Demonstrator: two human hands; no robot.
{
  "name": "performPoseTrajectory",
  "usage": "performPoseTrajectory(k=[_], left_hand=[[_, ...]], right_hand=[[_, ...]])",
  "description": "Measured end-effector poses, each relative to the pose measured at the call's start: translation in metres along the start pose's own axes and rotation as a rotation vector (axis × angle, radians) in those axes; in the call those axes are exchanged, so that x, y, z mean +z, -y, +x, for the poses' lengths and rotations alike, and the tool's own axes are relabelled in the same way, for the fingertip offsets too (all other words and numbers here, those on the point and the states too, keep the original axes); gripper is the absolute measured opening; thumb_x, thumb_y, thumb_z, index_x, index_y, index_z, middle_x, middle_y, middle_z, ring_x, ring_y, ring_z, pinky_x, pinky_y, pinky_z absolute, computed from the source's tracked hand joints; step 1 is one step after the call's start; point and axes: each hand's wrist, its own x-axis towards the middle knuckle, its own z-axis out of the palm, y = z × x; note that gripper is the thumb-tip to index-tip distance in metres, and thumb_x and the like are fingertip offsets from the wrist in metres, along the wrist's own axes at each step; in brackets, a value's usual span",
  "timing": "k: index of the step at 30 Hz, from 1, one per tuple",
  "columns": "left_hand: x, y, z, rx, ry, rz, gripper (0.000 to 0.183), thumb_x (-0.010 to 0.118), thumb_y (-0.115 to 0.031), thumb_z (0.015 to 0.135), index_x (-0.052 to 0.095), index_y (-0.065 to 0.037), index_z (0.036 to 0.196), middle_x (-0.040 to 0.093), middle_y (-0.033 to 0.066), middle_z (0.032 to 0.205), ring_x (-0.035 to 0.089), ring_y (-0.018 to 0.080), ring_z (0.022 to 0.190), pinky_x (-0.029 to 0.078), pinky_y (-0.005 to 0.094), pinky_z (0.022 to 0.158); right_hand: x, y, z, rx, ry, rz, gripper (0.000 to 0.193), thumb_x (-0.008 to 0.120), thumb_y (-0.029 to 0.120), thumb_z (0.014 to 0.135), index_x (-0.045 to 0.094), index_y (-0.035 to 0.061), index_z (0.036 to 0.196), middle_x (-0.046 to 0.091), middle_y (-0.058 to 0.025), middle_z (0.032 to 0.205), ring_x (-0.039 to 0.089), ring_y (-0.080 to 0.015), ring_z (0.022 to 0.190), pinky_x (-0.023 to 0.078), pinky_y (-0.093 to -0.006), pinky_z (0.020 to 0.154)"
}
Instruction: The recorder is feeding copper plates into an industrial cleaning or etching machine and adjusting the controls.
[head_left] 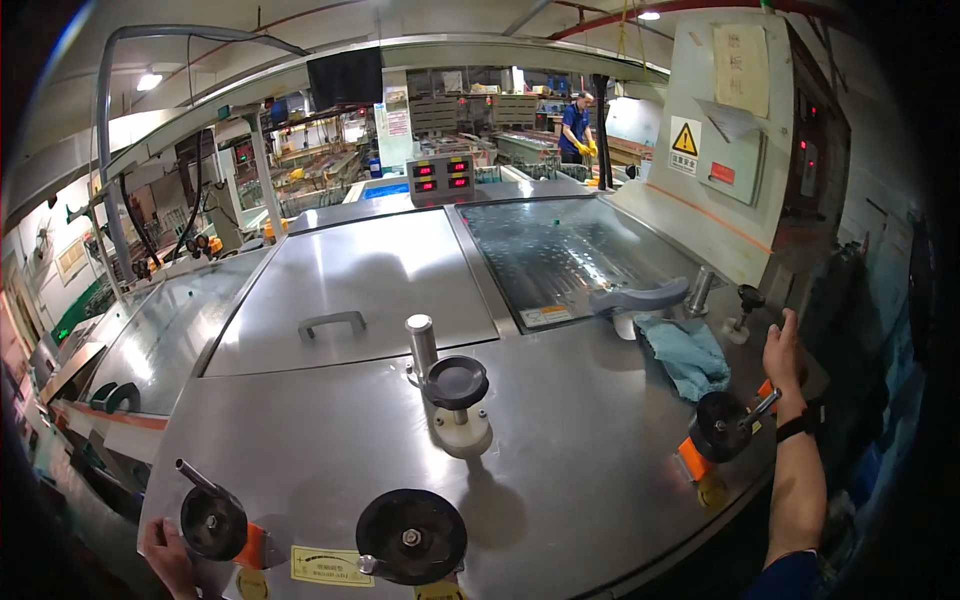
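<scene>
My left hand (167, 556) is at the near left corner of a steel machine top (300, 430), beside a black handwheel (206, 524) with a metal crank grip. Its fingers are partly in view, loosely spread, and hold nothing. At the right edge, my right hand (783, 352) is raised with its fingers stretched out and nothing in them. Below it, close to my wrist, sits another black crank handwheel (718, 428) with an orange block. A crumpled teal cloth (684, 356) lies left of my right hand, against a grey curved handle (640, 298).
A large black handwheel (385, 540) stands at the front middle, a black knob (456, 380) and metal post (421, 345) behind it. Further back are a steel lid (350, 275), a clear window (570, 250) and a red-digit display box (441, 180). A person (577, 130) in yellow gloves works far off.
</scene>
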Motion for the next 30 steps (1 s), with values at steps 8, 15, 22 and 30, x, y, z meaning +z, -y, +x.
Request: performPoseTrajectory(k=[8, 15, 22, 30], left_hand=[[-0.003, -0.018, -0.003, 0.04, -0.038, -0.015, 0.017, 0.054, -0.009, 0.098, 0.056, 0.003, 0.087, 0.049, 0.0027, 0.07, 0.045, 0.0093, 0.066, 0.039, 0.0279, 0.059], [-0.002, -0.003, 0.0, -0.023, -0.017, -0.032, 0.017, 0.054, -0.008, 0.097, 0.056, 0.003, 0.085, 0.049, 0.0032, 0.069, 0.044, 0.01, 0.065, 0.038, 0.0284, 0.058], [-0.006, 0.004, 0.0, -0.117, 0.031, -0.055, 0.018, 0.056, -0.011, 0.098, 0.058, 0.005, 0.091, 0.055, 0.0123, 0.075, 0.05, 0.0199, 0.07, 0.043, 0.0355, 0.066], [-0.004, -0.01, -0.002, 0.04, -0.039, 0.02, 0.016, 0.056, -0.009, 0.097, 0.055, 0.004, 0.087, 0.05, 0.0057, 0.076, 0.046, 0.013, 0.07, 0.04, 0.0299, 0.063]], right_hand=[[-0.023, 0.033, -0.011, 0.036, 0.05, -0.025, 0.031, 0.038, 0.029, 0.108, 0.049, 0.0114, 0.131, 0.063, -0.0224, 0.127, 0.06, -0.0442, 0.116, 0.049, -0.0503, 0.09], [-0.032, -0.028, -0.004, -0.102, 0.003, 0.617, 0.036, 0.051, 0.034, 0.107, 0.063, 0.0022, 0.094, 0.051, 0.0, 0.068, 0.047, -0.0067, 0.051, 0.047, -0.0263, 0.051], [-0.065, -0.04, 0.005, 0.041, 0.257, 0.814, 0.036, 0.054, 0.034, 0.105, 0.062, 0.0028, 0.09, 0.054, -0.0004, 0.063, 0.054, -0.0075, 0.05, 0.044, -0.0235, 0.048], [-0.065, -0.02, -0.008, -0.023, 0.159, 0.657, 0.026, 0.054, 0.026, 0.104, 0.062, 0.0029, 0.097, 0.055, -0.0001, 0.069, 0.055, -0.0086, 0.056, 0.042, -0.0259, 0.053]])
